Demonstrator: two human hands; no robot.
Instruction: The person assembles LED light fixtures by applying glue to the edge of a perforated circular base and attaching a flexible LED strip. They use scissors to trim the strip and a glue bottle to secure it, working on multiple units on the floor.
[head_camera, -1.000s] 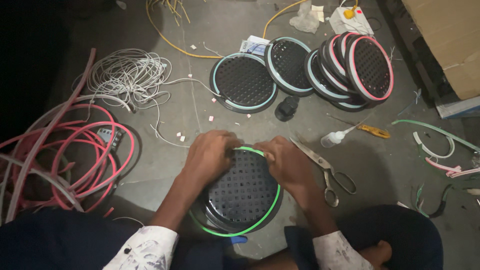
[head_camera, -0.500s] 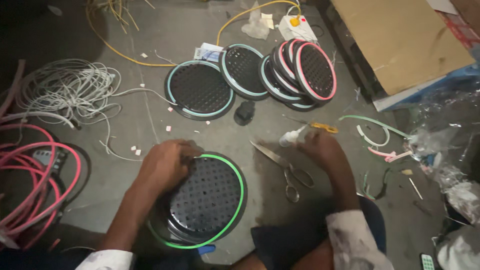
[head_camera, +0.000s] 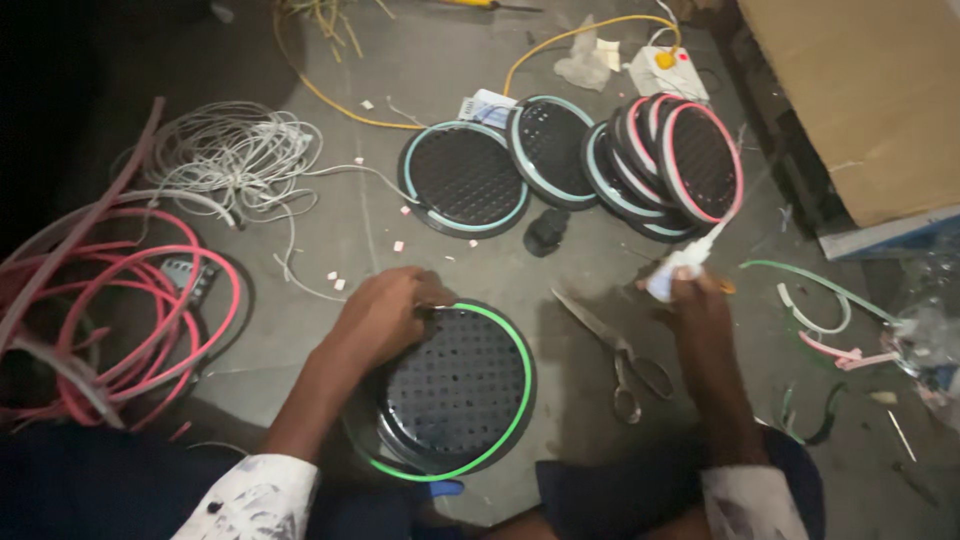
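A round black perforated disc (head_camera: 455, 390) with a green strip around its rim lies on the floor in front of me. My left hand (head_camera: 385, 312) presses on its upper left edge. My right hand (head_camera: 692, 297) is off to the right of the disc, closed around a small white tube (head_camera: 680, 262) with a pointed nozzle aimed up and to the right. A pair of scissors (head_camera: 615, 355) lies on the floor between the disc and my right hand.
More rimmed black discs lie flat (head_camera: 465, 178) or lean in a stack (head_camera: 668, 165) beyond. Pink tubing coils (head_camera: 130, 310) at left, white cable (head_camera: 235, 150) behind it. A cardboard box (head_camera: 860, 90) stands at right, with strip offcuts (head_camera: 830, 320) below it.
My right hand left the disc's rim, reached right and picked up the white tube. My left hand stayed on the disc. The view shifted to the right.
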